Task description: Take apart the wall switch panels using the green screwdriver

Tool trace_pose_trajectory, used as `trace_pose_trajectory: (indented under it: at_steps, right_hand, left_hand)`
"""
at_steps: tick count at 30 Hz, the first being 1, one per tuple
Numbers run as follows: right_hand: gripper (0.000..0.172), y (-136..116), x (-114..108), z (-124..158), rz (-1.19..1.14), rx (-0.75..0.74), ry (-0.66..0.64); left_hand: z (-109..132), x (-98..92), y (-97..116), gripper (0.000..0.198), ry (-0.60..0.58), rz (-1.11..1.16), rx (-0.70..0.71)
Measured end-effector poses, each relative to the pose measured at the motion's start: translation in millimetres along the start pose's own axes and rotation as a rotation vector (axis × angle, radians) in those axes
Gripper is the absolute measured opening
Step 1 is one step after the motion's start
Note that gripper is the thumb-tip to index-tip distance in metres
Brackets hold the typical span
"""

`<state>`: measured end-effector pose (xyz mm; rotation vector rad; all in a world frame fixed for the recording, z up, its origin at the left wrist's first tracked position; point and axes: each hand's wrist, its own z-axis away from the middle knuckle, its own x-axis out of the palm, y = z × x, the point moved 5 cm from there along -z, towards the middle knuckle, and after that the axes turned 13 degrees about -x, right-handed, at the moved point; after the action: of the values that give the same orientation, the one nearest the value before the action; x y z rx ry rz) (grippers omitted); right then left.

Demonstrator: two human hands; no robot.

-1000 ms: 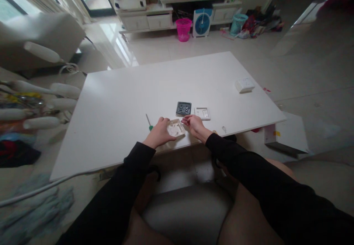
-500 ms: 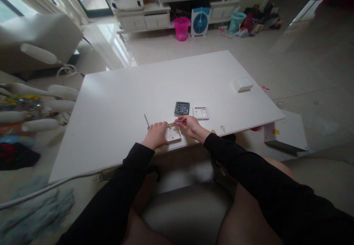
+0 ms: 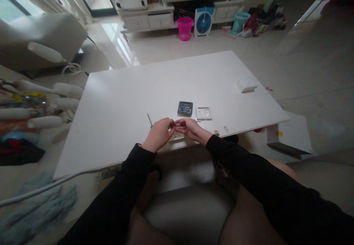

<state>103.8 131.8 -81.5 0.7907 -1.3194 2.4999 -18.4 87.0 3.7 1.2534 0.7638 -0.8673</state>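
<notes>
Fingertips of my left hand and my right hand meet above a white square plastic box near the table's front edge. Both hands are closed in a pinch; whatever lies between the fingers is too small to make out. The hands cover most of the box. Behind them lies a dark square switch module, its inner side up. A white switch frame is to its right. A screwdriver lies beyond my left hand, its handle partly hidden by it.
A white box stands at the right of the white table. Small loose pieces, one of them a yellowish item, lie near the front edge. At the left rises a lamp with white arms. A cable runs along the lower left.
My left hand has come off the box's left side and moved right to meet the right hand's fingers over the box. The view has shifted slightly.
</notes>
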Motion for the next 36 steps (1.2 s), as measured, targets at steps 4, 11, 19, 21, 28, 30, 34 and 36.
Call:
trace_pose_trajectory:
  at_steps: [4,11,19,21,28,30,34,36]
  right_hand:
    - [0.024,3.4,6.5,3.6,0.021,0.023,-0.062]
    - [0.026,4.6,7.4,5.6,0.089,0.048,-0.088]
    - [0.021,-1.2,14.3,13.0,0.189,0.012,-0.14]
    - [0.02,-3.6,15.7,14.4,0.206,-0.008,-0.128]
    - [0.017,-8.9,17.4,16.4,0.23,-0.03,-0.074]
    - [0.018,-9.8,18.3,17.9,0.236,-0.013,-0.066]
    - [0.022,-12.9,19.2,20.2,0.254,-0.008,-0.037]
    - [0.023,-14.6,18.4,20.2,0.254,-0.021,-0.02]
  left_hand:
    - [-3.6,2.8,-3.3,0.01,0.008,-0.063,-0.042]
    - [-6.9,8.1,-7.4,0.011,-0.045,-0.097,-0.062]
    - [-4.7,14.9,-6.1,0.011,-0.12,-0.109,-0.113]
    - [-4.2,15.4,-5.6,0.012,-0.114,-0.114,-0.112]
    - [-2.8,18.3,-4.9,0.014,-0.12,-0.141,-0.084]
    - [-1.3,18.1,-4.1,0.014,-0.123,-0.131,-0.088]
    - [1.0,15.8,-3.1,0.012,-0.088,-0.105,-0.098]
    - [0.4,15.3,-4.1,0.012,-0.071,-0.087,-0.094]
